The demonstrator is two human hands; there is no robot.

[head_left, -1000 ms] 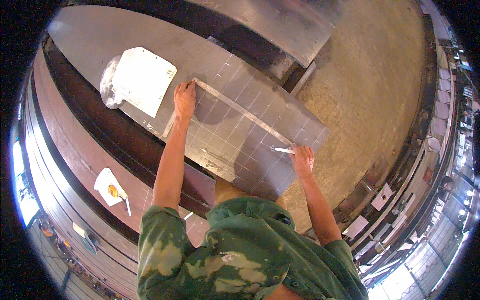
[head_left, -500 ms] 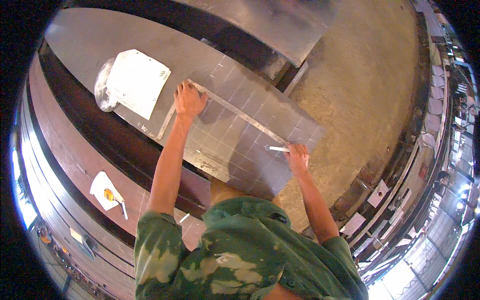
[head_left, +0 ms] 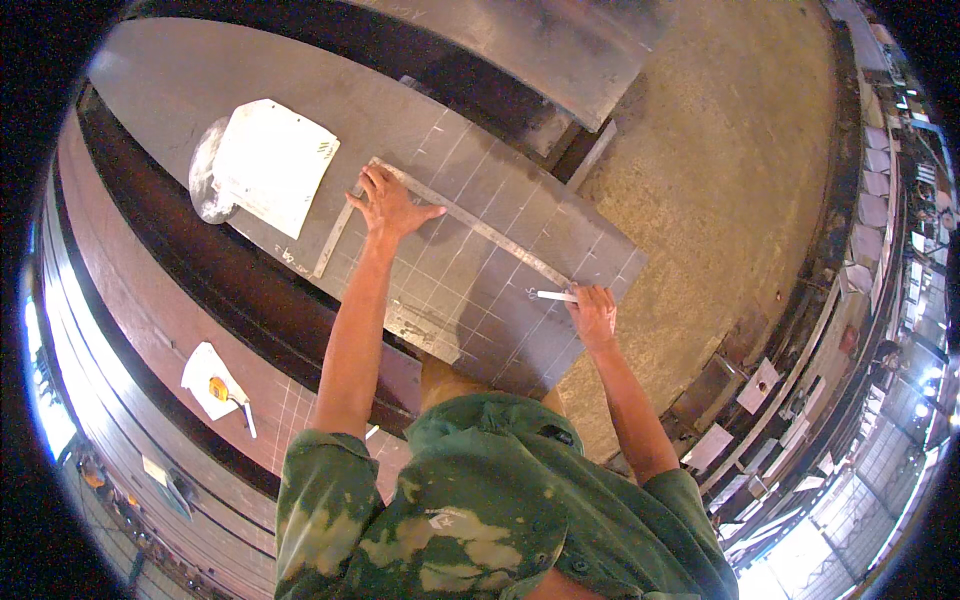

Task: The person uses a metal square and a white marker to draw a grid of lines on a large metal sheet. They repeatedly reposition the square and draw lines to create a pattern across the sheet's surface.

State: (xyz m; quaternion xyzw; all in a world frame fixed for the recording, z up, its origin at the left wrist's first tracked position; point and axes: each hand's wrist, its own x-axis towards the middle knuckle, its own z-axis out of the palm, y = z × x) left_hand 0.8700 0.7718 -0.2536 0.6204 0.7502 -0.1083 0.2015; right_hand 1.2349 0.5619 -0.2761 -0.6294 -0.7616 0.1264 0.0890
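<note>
Steel plates: three grey sheets in view; the marked plate (head_left: 470, 290) lies flat under both hands, a second plate (head_left: 540, 50) lies beyond it, and a reddish-brown plate (head_left: 150, 340) sits lower, to the left.
Chalk grid: many pale lines cross the marked plate; too many to count surely.
Paper: one white sheet (head_left: 272, 163) rests on the marked plate's far left part, with one clear plastic bag (head_left: 205, 180) tucked under its left edge.
Steel square: one L-shaped ruler (head_left: 470, 225), its long arm running diagonally across the grid, short arm toward the paper.
Left hand (head_left: 390, 205): spread flat, palm pressing the square's corner down.
Right hand (head_left: 593, 313): pinched round one white chalk stick (head_left: 555, 296), its tip at the ruler's near end.
Tape measure: one small yellow one (head_left: 219, 388) on a white scrap (head_left: 205, 375), well apart on the reddish plate.
</note>
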